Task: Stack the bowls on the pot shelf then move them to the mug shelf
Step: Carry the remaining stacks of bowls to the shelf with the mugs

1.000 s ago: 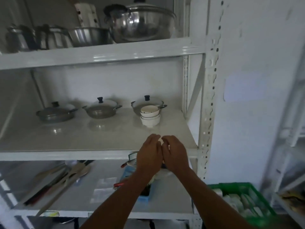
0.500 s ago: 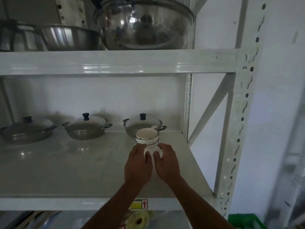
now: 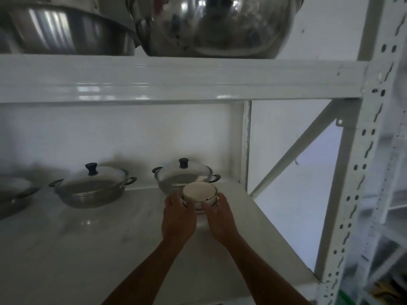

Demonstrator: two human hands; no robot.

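Observation:
A stack of white bowls (image 3: 199, 193) stands on the white pot shelf (image 3: 88, 243), just in front of a lidded pot (image 3: 185, 175). My left hand (image 3: 178, 216) wraps the stack's left side and my right hand (image 3: 219, 216) wraps its right side. Both hands press against the lower bowls, so only the top bowl's rim and inside show clearly. I cannot tell whether the stack is lifted off the shelf.
A second lidded pot (image 3: 92, 188) and part of a third (image 3: 13, 192) stand to the left at the shelf's back. The shelf above (image 3: 176, 78) carries large steel bowls (image 3: 215, 25). A perforated white upright (image 3: 356, 194) and a diagonal brace (image 3: 295, 148) bound the right side.
Both hands have reached up from below the shelf edge to the bowl stack and closed around its sides. The view has moved closer and upward.

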